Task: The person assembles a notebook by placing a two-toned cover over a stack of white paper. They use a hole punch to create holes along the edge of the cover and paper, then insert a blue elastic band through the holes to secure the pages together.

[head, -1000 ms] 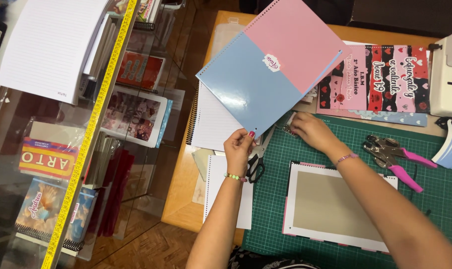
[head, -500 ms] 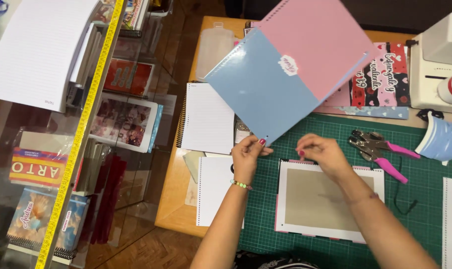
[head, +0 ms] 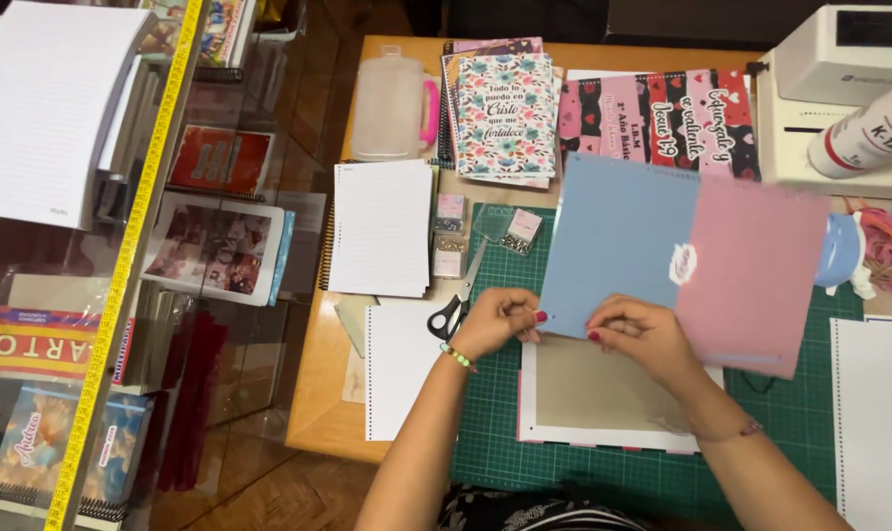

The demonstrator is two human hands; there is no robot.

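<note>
- The tabletop [head: 406, 447] carries a green cutting mat [head: 505, 433], crowded all round.
- A blue-and-pink cover sheet [head: 662, 246] is raised over the mat and hides a grey board [head: 593, 393].
- The white machine [head: 839, 88] blocks the far right; lined pages [head: 379, 226] lie left.
- The left hand [head: 500, 320] and right hand [head: 637, 334] pinch the sheet's near edge.
- Scissors [head: 456, 310] lie just left.

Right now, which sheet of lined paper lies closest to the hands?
The punched sheet just left of the left hand, beneath the scissors. The other lined pad sits farther back; the third lies far right.
</note>
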